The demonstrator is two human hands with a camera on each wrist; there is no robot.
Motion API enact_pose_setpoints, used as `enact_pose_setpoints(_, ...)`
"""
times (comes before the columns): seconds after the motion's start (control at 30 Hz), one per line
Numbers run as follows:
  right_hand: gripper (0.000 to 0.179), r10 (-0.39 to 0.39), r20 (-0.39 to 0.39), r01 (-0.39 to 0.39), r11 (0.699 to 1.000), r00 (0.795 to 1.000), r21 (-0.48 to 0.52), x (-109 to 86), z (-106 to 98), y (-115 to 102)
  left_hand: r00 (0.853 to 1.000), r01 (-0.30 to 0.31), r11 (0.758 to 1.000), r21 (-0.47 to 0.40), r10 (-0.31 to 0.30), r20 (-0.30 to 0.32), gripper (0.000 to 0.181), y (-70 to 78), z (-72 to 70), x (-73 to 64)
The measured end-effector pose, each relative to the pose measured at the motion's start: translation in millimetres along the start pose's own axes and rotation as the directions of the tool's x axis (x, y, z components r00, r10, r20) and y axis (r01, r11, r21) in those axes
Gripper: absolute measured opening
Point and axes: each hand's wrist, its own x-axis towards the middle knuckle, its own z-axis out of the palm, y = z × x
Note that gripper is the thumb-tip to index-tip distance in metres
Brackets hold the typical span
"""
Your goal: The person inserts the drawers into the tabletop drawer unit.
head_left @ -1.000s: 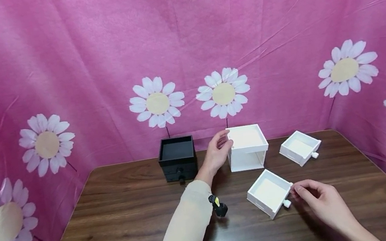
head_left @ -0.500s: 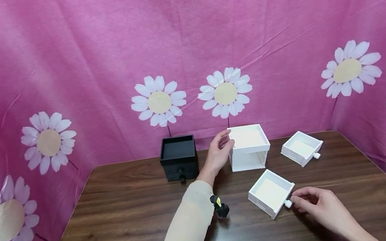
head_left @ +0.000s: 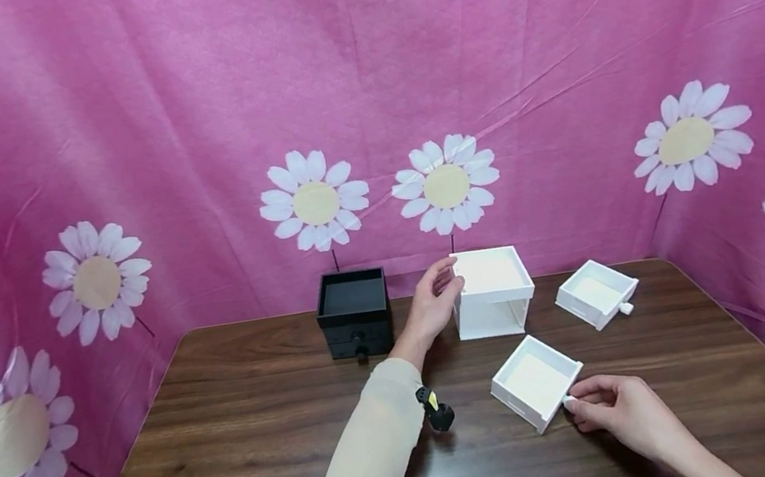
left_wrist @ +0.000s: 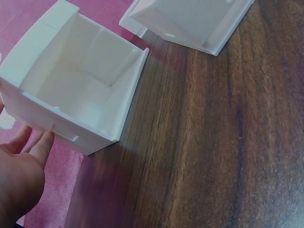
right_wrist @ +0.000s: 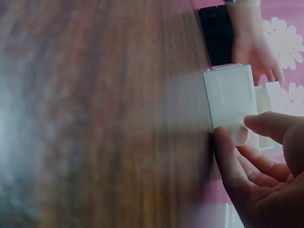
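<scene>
My left hand (head_left: 432, 301) rests its fingers against the left side of a white cabinet frame (head_left: 488, 315). In the left wrist view, the frame's open front (left_wrist: 78, 78) shows a hollow inside, and fingertips touch its outer wall. A white drawer (head_left: 536, 381) lies on the table in front of the frame, turned at an angle. My right hand (head_left: 628, 412) pinches this drawer's round knob (right_wrist: 241, 135) between thumb and fingers. A second white drawer (head_left: 596, 293), with its knob facing front right, lies to the right of the frame.
A black cabinet (head_left: 354, 315) with black knobs stands left of the white frame. All of it sits on a brown wooden table (head_left: 260, 458). Pink cloth (head_left: 355, 67) with printed daisies hangs behind and along both sides. A small black device (head_left: 435, 409) is worn at my left wrist.
My right hand has shifted left from beside the near drawer's front corner onto its knob, and its fingers have closed in. The left hand and the drawers stay in place.
</scene>
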Motion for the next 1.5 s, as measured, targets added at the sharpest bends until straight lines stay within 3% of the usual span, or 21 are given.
enact_pose_setpoints(0.23, 0.024, -0.021, 0.048, 0.015, 0.990, 0.999, 0.137, 4.6, 0, 2, 1.000, -0.009, 1.000, -0.009, 0.009, -0.001, 0.044, 1.3, -1.2, 0.0)
enact_pose_setpoints(0.6, 0.016, 0.040, 0.040, -0.048, 0.975, 0.998, 0.219, 5.7, 4, 3, 1.000, -0.010, 1.000, -0.012, 0.010, 0.009, 0.044, -4.1, 1.1, 0.4)
enact_pose_setpoints(0.83, 0.007, 0.102, -0.020, -0.090, 0.939, 0.995, 0.332, 5.4, 10, -1, 1.000, -0.015, 1.000, -0.021, 0.015, 0.012, 0.044, -3.8, 1.5, 0.5)
enact_pose_setpoints(1.07, 0.009, 0.075, -0.088, -0.025, 0.885, 0.993, 0.465, 7.0, 16, -5, 1.000, -0.029, 0.999, -0.018, 0.029, 0.009, 0.044, -3.2, 0.9, 1.0)
enact_pose_setpoints(1.5, 0.006, 0.110, -0.131, -0.027, 0.860, 0.985, 0.510, 9.7, 29, -13, 0.999, -0.032, 0.999, -0.022, 0.032, 0.004, 0.045, -3.6, 1.6, 1.3)
